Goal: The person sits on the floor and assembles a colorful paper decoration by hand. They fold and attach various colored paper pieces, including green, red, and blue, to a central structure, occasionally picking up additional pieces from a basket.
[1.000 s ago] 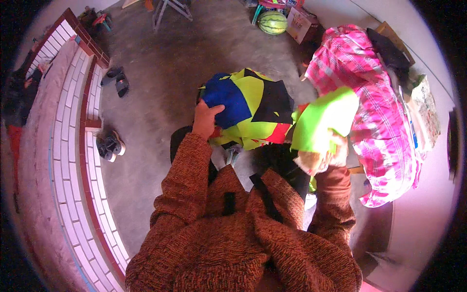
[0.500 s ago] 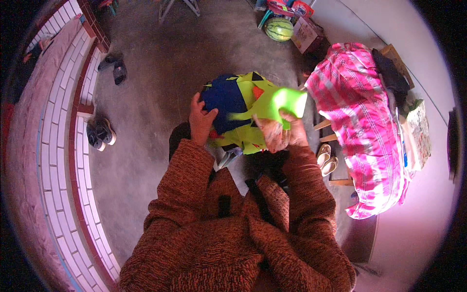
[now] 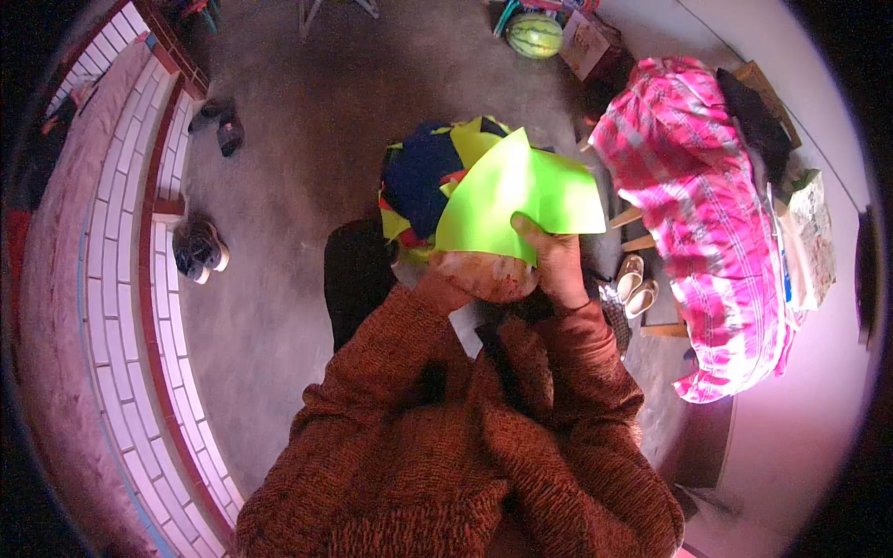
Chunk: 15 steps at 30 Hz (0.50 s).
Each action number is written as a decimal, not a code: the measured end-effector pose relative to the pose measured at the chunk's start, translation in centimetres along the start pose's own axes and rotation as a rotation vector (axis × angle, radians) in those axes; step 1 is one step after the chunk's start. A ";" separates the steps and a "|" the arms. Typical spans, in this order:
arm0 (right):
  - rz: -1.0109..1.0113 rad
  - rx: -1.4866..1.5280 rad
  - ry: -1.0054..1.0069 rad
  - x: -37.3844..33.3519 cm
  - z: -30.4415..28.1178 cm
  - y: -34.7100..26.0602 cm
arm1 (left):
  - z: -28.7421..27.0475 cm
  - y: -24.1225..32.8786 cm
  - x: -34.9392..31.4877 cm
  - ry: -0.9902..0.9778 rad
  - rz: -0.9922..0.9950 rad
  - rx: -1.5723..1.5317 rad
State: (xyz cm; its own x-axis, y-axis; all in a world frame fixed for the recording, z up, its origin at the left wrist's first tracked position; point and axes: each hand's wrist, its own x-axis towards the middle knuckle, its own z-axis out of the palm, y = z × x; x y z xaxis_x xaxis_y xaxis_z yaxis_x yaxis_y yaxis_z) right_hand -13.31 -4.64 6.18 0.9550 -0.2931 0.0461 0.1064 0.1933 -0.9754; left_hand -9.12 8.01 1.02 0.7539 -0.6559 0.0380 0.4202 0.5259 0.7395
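A bright yellow-green sheet (image 3: pixel 521 200), seemingly cloth, stands fanned out in front of me. My right hand (image 3: pixel 558 265) is closed on its lower edge, with the thumb pressed on top. Just below the sheet lies a pale, rounded piece with reddish marks (image 3: pixel 488 272), which also reaches into my right hand. My left hand (image 3: pixel 442 286) is at the left end of this pale piece, its fingers hidden by it. Beyond both hands sits a heap of navy, yellow-green and red scraps (image 3: pixel 419 191), partly covered by the sheet.
On the right, a pink checked cloth (image 3: pixel 693 223) drapes over wooden-legged furniture. Pale slip-on shoes (image 3: pixel 634 286) stand beside it. A watermelon (image 3: pixel 534 35) lies at the back near a box (image 3: pixel 586 45). Dark shoes (image 3: pixel 200 249) rest along the white-tiled wall (image 3: pixel 116 279) at left.
My left hand has left the heap and moved right and nearer, to the pale piece. The yellow-green sheet has swung inward and spread out, held in my right hand. The view has shifted slightly.
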 end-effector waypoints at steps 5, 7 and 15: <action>-0.175 -0.452 -0.066 -1.6 -1.8 2.6 | 1.2 0.4 -0.3 0.040 0.538 1.235; -0.136 -0.235 -0.019 -2.2 -0.6 1.0 | 1.5 1.2 -0.6 0.247 0.884 1.922; -0.760 -0.856 0.024 -2.6 -1.4 -4.6 | 2.8 1.6 -0.7 0.411 1.152 2.199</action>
State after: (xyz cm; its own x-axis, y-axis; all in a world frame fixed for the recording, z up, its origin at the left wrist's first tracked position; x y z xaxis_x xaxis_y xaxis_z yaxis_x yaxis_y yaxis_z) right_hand -16.63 -6.04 10.27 0.7178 -0.0808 0.6915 0.4217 -0.7398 -0.5242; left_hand -10.42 7.77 4.09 0.3352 -0.4392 0.8335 -0.6544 -0.7450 -0.1295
